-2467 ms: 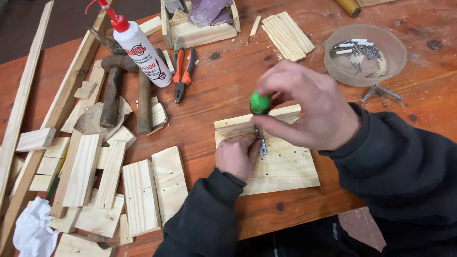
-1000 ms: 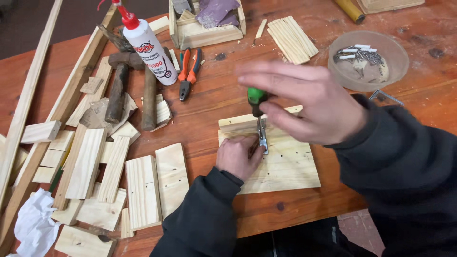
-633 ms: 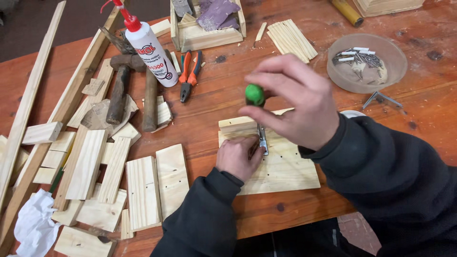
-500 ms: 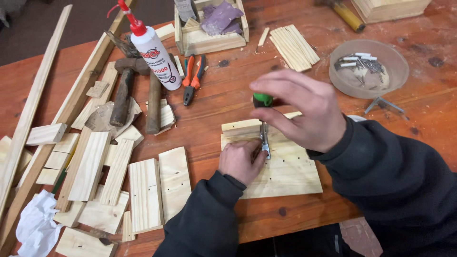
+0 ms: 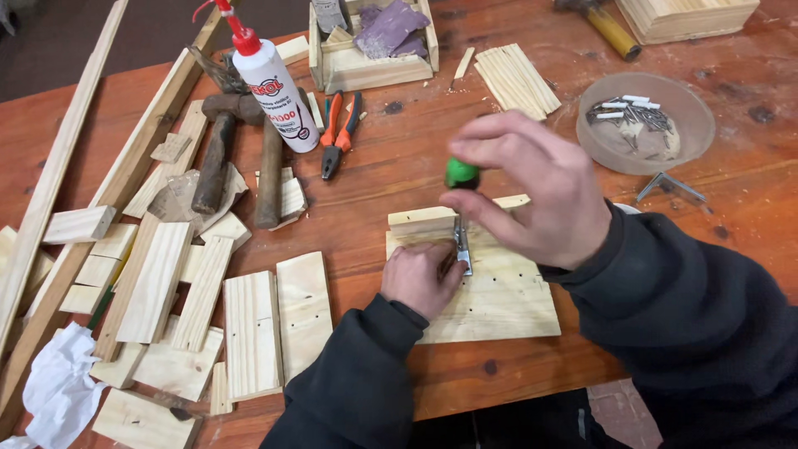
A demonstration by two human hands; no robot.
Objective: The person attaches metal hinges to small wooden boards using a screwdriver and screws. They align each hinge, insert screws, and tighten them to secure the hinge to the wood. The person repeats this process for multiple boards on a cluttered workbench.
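Close to my chest, my left hand (image 5: 424, 278) presses down on the pale wooden board (image 5: 499, 291), fingers curled to pinch a small metal bracket (image 5: 462, 245) upright against a raised strip (image 5: 453, 218) at the board's far edge. That board lies near the front edge of the surface (image 5: 399, 175), with a thin band of red wood between them. Just above, my right hand (image 5: 528, 195) has its grip closed round a green-handled screwdriver (image 5: 460, 175), thumb and fingertips wrapped on the handle, the shaft pointing down onto the bracket. Whether the tip is seated in a screw I cannot tell; my fingers hide it.

Left of the board, two flat wooden panels (image 5: 278, 324) lie side by side, a narrow bare lane between them and my sleeve. Further left, cut slats (image 5: 158, 283) crowd together, with white crumpled paper (image 5: 58, 391) at the corner. Beyond my hands there is open red wood, then orange-handled pliers (image 5: 341, 133), a white glue bottle (image 5: 270, 83) with a red nozzle and two hammers (image 5: 241, 158). To the right, a clear round dish (image 5: 698, 116) holds nails. At the back stand a small wooden tray (image 5: 374, 71) and a bundle of thin sticks (image 5: 515, 79).
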